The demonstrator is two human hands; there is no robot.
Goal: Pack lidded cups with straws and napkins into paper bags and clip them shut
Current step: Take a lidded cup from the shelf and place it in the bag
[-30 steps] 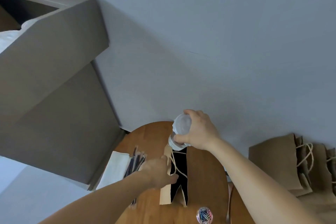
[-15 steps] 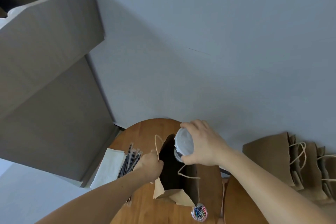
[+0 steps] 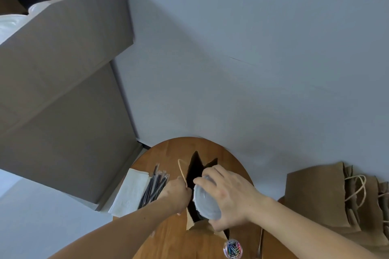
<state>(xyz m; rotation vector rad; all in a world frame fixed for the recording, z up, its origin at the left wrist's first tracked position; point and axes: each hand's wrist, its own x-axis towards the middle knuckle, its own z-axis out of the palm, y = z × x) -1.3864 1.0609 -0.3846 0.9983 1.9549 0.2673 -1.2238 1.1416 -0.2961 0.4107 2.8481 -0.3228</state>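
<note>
The right hand (image 3: pixel 231 195) holds a cup (image 3: pixel 205 202) over the open mouth of a brown paper bag (image 3: pixel 199 226). Its fingers (image 3: pixel 216 174) are curled around the rim, and the thumb is on the near side. The cup is tilted: its clear lid (image 3: pixel 202 195) faces up and to the left, and the body points down into the bag, mostly hidden. The left hand (image 3: pixel 176 193) pinches the left edge of the bag's mouth with curled fingers and keeps it open.

The bag stands on a round wooden table (image 3: pixel 164 237). Left of it lie dark straws (image 3: pixel 153 188) and white napkins (image 3: pixel 130 193). A small jar of colored paper clips (image 3: pixel 232 248) is near the front. More bags (image 3: pixel 315 195) are on the right. A big cardboard box (image 3: pixel 63 90) is on the left, and a grey wall (image 3: pixel 252 48) is behind the table.
</note>
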